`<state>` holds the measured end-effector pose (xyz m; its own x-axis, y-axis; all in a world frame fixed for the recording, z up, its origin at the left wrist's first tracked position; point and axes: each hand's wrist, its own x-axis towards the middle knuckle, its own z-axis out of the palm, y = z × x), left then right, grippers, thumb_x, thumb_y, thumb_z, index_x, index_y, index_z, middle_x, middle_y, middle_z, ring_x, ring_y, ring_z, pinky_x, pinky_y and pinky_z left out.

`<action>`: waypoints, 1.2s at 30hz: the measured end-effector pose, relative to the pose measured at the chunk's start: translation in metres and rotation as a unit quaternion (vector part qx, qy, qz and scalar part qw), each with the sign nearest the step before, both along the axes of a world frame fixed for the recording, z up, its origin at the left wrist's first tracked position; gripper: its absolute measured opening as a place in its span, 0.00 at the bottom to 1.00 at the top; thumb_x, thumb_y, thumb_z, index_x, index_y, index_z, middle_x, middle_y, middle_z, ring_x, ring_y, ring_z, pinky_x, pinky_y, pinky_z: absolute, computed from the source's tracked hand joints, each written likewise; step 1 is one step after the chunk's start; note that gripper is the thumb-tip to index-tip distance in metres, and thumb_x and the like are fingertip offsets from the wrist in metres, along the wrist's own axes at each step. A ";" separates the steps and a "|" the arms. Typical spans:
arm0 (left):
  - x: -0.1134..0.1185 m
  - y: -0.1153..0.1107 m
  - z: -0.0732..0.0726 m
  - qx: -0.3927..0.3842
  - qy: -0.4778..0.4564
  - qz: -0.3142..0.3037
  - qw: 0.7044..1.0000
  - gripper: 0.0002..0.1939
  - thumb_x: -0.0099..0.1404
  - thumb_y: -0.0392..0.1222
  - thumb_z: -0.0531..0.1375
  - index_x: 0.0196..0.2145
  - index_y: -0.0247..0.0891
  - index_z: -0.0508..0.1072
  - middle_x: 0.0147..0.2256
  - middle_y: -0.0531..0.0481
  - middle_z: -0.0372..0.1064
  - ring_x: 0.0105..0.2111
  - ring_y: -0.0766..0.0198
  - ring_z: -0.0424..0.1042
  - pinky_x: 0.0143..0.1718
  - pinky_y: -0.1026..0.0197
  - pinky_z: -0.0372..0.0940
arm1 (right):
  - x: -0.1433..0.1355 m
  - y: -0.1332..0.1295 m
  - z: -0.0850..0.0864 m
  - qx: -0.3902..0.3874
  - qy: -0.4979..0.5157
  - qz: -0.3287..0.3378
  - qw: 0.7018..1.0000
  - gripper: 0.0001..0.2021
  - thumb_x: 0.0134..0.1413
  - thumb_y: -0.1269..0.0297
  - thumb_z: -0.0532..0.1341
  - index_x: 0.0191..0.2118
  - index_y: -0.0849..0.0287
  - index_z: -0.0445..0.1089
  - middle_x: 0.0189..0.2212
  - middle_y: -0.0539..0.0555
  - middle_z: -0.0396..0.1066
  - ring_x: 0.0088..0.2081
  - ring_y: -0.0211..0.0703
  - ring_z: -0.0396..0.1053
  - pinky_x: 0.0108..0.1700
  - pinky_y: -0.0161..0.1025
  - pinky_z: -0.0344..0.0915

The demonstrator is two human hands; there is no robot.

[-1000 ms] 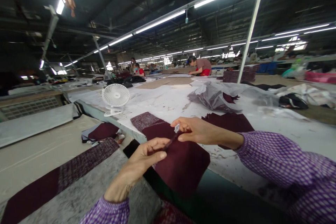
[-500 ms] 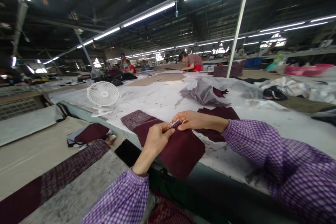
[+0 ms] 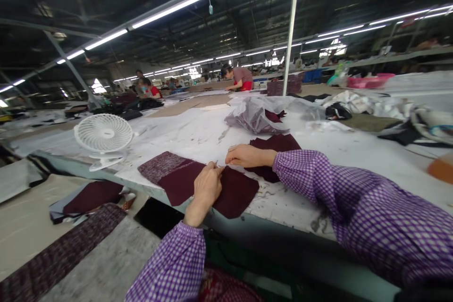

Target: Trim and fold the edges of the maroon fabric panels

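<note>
1. The maroon cloth lies on the near edge of the desk.
2. The left hand covers its middle; I cannot tell its grip.
3. The right hand curls by its far edge, grip also unclear.

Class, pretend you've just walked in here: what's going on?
Someone in purple checked sleeves is working on maroon fabric at the near edge of a white-topped table. The left hand is on the fabric; the right hand is at its far edge, though what its fingertips hold is too small to tell. More maroon pieces lie by the right hand, and a white fan stands to the left. Farther back, a co-worker bends over a work surface.
</note>
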<state>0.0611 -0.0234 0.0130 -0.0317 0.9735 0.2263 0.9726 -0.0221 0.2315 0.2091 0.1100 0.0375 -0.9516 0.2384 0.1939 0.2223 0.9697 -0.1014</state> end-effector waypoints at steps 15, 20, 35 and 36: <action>-0.003 0.003 0.003 -0.015 0.036 -0.011 0.999 0.17 0.67 0.35 0.49 0.44 0.44 0.75 0.40 0.47 0.66 0.41 0.60 0.68 0.36 0.63 0.61 | -0.005 -0.005 -0.001 0.032 -0.020 0.014 0.999 0.10 0.56 0.74 0.55 0.39 0.63 0.72 0.36 0.55 0.72 0.37 0.41 0.66 0.42 0.37 0.59; -0.005 0.002 0.000 -0.002 0.018 -0.019 1.000 0.16 0.66 0.34 0.50 0.44 0.44 0.75 0.39 0.48 0.66 0.42 0.60 0.67 0.38 0.63 0.61 | -0.005 -0.011 -0.004 0.134 -0.049 0.014 0.990 0.10 0.61 0.70 0.52 0.40 0.64 0.70 0.36 0.56 0.69 0.35 0.40 0.65 0.36 0.37 0.57; -0.003 -0.003 -0.001 0.007 0.093 -0.064 0.994 0.21 0.67 0.31 0.45 0.48 0.44 0.72 0.42 0.46 0.64 0.43 0.60 0.65 0.39 0.63 0.61 | 0.005 -0.007 -0.020 0.288 -0.069 0.056 0.954 0.11 0.64 0.70 0.50 0.41 0.64 0.70 0.38 0.58 0.68 0.40 0.43 0.62 0.32 0.38 0.57; -0.003 -0.003 0.000 0.005 0.094 -0.065 0.993 0.21 0.67 0.31 0.45 0.48 0.43 0.72 0.42 0.46 0.64 0.44 0.60 0.65 0.40 0.63 0.61 | 0.007 -0.005 -0.020 0.280 -0.065 0.052 0.956 0.11 0.64 0.71 0.51 0.42 0.63 0.70 0.38 0.58 0.68 0.40 0.43 0.63 0.33 0.38 0.58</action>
<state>0.0582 -0.0267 0.0126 0.1377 0.9641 0.2269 0.9875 -0.1515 0.0445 0.2158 0.1048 0.0174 -0.9893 0.0351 0.1414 0.0972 0.8818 0.4615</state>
